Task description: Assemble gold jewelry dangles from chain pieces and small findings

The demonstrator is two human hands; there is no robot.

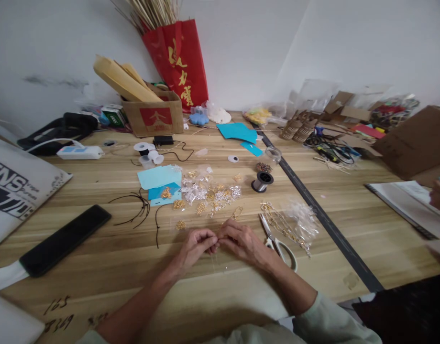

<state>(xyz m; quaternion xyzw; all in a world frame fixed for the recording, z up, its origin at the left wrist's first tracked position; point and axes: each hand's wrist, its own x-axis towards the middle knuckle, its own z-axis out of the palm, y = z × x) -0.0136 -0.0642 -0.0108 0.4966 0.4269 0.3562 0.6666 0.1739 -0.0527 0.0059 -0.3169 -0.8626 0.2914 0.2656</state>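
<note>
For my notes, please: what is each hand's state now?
Left hand: fingertips closed; anything held is too small to tell.
Right hand: fingertips closed, close to the left's; anything held cannot be told.

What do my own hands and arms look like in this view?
Both the left hand and the right hand are bare: no gloves, no watch visible. Pale green sleeves end around the elbows, leaving the forearms uncovered.
</note>
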